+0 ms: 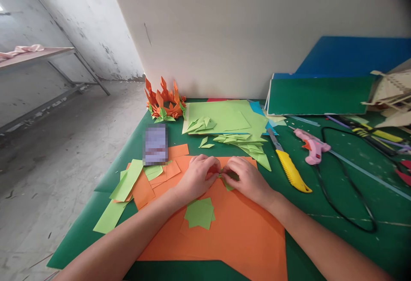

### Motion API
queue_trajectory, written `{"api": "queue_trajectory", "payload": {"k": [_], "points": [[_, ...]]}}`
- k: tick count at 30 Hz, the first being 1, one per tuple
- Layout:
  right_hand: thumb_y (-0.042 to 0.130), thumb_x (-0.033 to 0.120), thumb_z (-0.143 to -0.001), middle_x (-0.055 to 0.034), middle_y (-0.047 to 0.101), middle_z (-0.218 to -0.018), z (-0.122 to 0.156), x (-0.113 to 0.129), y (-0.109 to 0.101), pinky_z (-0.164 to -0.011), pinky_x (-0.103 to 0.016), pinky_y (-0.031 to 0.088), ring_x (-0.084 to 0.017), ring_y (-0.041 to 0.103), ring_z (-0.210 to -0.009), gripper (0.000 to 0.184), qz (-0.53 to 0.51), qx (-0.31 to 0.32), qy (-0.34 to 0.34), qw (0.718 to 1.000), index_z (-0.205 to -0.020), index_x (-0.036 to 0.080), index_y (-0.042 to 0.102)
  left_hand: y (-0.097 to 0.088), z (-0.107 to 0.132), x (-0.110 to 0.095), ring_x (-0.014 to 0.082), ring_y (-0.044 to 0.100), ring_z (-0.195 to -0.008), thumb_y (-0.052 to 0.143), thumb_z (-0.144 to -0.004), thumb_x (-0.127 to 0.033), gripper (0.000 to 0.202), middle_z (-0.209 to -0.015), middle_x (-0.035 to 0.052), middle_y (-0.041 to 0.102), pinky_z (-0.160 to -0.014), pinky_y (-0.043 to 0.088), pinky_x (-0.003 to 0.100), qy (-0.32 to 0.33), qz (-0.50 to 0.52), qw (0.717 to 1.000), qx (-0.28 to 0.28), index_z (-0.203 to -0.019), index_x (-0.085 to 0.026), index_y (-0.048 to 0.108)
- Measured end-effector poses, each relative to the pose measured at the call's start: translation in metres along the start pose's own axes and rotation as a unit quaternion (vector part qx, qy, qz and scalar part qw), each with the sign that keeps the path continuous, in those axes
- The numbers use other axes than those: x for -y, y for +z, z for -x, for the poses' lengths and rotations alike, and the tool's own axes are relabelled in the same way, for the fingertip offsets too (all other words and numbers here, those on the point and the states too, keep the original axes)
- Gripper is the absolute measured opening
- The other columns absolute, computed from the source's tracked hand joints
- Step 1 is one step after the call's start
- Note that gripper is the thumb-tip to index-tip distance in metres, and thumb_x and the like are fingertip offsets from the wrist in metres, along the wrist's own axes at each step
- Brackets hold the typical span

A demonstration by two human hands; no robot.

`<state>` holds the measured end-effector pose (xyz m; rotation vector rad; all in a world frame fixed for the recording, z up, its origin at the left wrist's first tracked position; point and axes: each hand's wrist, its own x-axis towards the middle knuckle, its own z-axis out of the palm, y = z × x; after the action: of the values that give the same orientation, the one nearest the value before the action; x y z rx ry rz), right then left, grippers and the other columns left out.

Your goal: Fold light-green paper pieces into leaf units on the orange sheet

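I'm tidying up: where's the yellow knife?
The yellow knife lies on the head view's right, between the green folded papers and the pink glue gun.

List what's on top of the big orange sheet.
On the orange sheet: stacked green squares, smaller orange pieces at left. Left hand and right hand pinch a green piece above; anything beneath them is covered.

Small green paper piece, partly hidden, pinched between fingers, above orange sheet.
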<state>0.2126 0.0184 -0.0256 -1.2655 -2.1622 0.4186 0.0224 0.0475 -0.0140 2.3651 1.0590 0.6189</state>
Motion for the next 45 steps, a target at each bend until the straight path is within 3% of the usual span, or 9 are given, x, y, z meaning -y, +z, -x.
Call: {"api": "queue_trajectory", "payload": {"k": [8,19,37,45], "points": [[0.059,0.019,-0.087,-0.0019,0.056,-0.075,-0.0031,-0.0005,0.0,-0.061,-0.028,0.042,-0.018,0.052,-0.074,0.017,-0.018,0.015,0.044,0.999,-0.072,0.019,0.053,0.0,0.0009,-0.0004,0.0185,0.054,-0.089,0.058,-0.082,-0.012,0.011,-0.085,-0.0035,0.065,-0.087,0.037,0.036,-0.019,0.015,1.0,0.002,-0.085,-0.022,0.053],[0.059,0.018,-0.087,-0.0016,0.055,-0.076,-0.0038,-0.0012,0.0007,-0.062,-0.028,0.043,-0.018,0.053,-0.075,0.017,-0.024,0.028,0.051,0.998,-0.072,0.02,0.053,-0.0023,0.0,-0.0017,0.0183,0.053,-0.091,0.059,-0.084,-0.016,0.009,-0.085,-0.0039,0.065,-0.088,0.035,0.036,-0.016,0.015,1.0,0.006,-0.085,-0.022,0.053],[0.054,0.022,-0.091,-0.0011,0.056,-0.082,-0.0025,-0.0036,-0.0064,-0.062,-0.026,0.043,-0.015,0.053,-0.073,0.008,-0.105,0.039,0.089,0.99,-0.082,0.022,0.057,0.001,0.0011,-0.0049,0.0181,0.054,-0.089,0.057,-0.08,-0.01,0.014,-0.085,-0.0036,0.065,-0.088,0.036,0.036,-0.029,-0.015,0.999,-0.006,-0.085,-0.022,0.053],[0.058,0.018,-0.086,-0.0003,0.055,-0.08,-0.0043,-0.0016,-0.0044,-0.063,-0.027,0.042,-0.015,0.052,-0.075,0.01,-0.075,0.048,0.081,0.993,-0.078,0.021,0.055,0.0011,0.0041,-0.0062,0.0186,0.054,-0.087,0.054,-0.082,-0.01,0.012,-0.085,-0.0017,0.066,-0.083,0.037,0.034,0.001,-0.052,0.999,-0.008,-0.083,-0.022,0.054]]}}
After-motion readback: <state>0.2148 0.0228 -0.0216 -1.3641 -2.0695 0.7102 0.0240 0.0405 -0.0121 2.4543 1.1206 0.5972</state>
